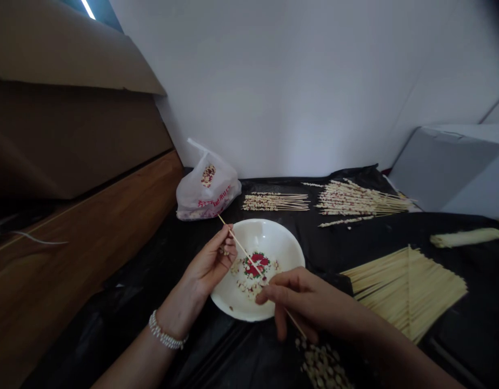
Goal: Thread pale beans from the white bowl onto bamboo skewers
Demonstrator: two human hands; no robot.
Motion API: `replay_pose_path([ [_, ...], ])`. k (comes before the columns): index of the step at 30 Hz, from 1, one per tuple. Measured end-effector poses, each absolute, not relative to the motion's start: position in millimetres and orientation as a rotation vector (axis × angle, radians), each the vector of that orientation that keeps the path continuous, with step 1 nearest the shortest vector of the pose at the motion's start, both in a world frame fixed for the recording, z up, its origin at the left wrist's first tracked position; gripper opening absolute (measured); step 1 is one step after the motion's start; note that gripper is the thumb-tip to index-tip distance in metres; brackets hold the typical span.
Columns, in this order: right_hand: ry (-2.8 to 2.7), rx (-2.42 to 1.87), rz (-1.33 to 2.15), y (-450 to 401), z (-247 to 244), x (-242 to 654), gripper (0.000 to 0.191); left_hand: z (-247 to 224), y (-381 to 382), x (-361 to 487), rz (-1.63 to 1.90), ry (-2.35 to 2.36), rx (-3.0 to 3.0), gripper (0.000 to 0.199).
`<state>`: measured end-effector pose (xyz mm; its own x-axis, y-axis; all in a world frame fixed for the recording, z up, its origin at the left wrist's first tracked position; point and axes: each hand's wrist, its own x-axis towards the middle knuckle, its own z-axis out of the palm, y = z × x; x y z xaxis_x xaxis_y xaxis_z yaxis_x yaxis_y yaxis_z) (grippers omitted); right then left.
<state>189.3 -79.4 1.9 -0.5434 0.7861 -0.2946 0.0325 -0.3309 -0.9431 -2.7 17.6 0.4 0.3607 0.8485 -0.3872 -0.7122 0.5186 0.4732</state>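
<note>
Above a white bowl (290,251) with a red flower pattern, a thin wooden stick (243,248) slants down to the right. My left hand (214,256) pinches it near its upper end, with a few small pale pieces held in the curled fingers. My right hand (298,297) is closed around the lower part of the stick, thumb and index finger close to a small reddish piece on it. Small cream and red pieces (249,286) lie in the bowl. Below my right hand, more pale pieces (324,364) are gathered at the bottom edge.
Behind the bowl stands a plastic bag (208,189) of pieces. Threaded sticks (275,201) and a larger pile (350,200) lie on black sheeting. Bare sticks (407,289) are at right, near a pale bundle (466,237). A cardboard box (71,135) is left, a white box (456,167) right.
</note>
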Motion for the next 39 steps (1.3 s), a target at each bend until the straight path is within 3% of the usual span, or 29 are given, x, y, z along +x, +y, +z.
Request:
replay_pose_path([
  [5,-1.377,-1.014,2.051,-77.0,-5.0,191.7,0.029,1.6,15.3,-2.6,1.029,0.643,0.285,0.008],
  [19,-1.255,-1.008,1.965,-76.0,-8.8,185.3,0.032,-6.1,-17.7,15.7,0.683,0.678,0.680,0.008],
  [26,-1.313,-1.029,1.845,-78.5,-0.8,186.0,0.028,-1.2,-4.4,14.1,0.784,0.759,0.439,0.019],
  [31,-1.240,-0.961,1.834,-80.5,-0.1,186.6,0.024,-1.0,5.8,9.2,0.872,0.846,0.415,0.047],
  [39,-1.051,-0.723,2.016,-75.7,-7.7,184.7,0.025,-1.0,10.9,5.8,0.966,0.837,0.441,0.025],
])
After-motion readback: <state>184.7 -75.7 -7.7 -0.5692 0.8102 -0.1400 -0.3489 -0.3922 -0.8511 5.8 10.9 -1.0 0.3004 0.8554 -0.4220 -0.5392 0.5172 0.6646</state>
